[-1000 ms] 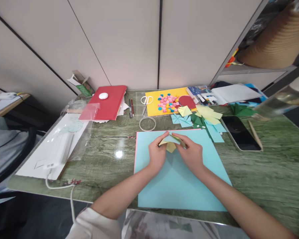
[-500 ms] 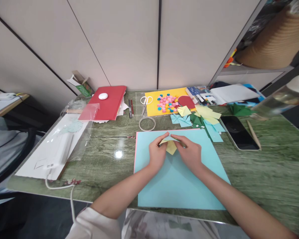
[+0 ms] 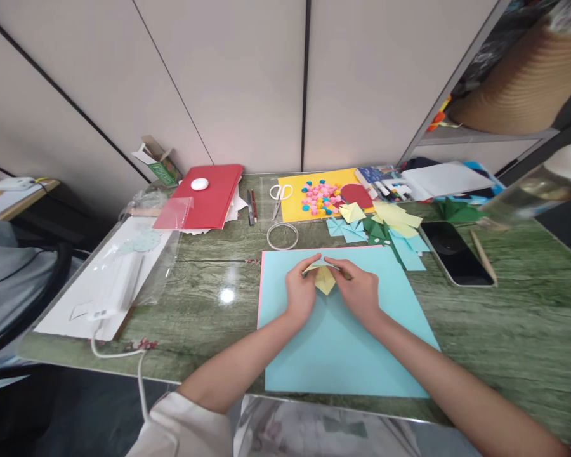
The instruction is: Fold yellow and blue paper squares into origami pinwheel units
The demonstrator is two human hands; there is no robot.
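Observation:
Between my two hands is a small folded piece of yellow paper (image 3: 325, 281), with a point of it hanging down. My left hand (image 3: 302, 289) pinches its left side, thumb and fingertips closed. On the other side my right hand (image 3: 358, 289) grips the right edge the same way. The fingertips of both hands nearly meet at the top, and the fingers behind the paper are partly hidden. Below lies a large light-blue sheet (image 3: 342, 362), with a pink edge showing at its left. Beyond the hands are folded light-blue, green and yellow papers (image 3: 397, 219).
Scissors (image 3: 278, 197), a silver ring (image 3: 282, 236) and pens (image 3: 251, 207) lie behind the blue sheet. Small coloured balls (image 3: 320, 197) rest on yellow paper. A phone (image 3: 457, 254) is at right, a red folder (image 3: 202, 200) and white power strip (image 3: 118, 289) at left.
Both hands stay over the blue sheet, still holding the yellow paper. The right hand has shifted slightly inward to the left, and more of the paper's front face shows.

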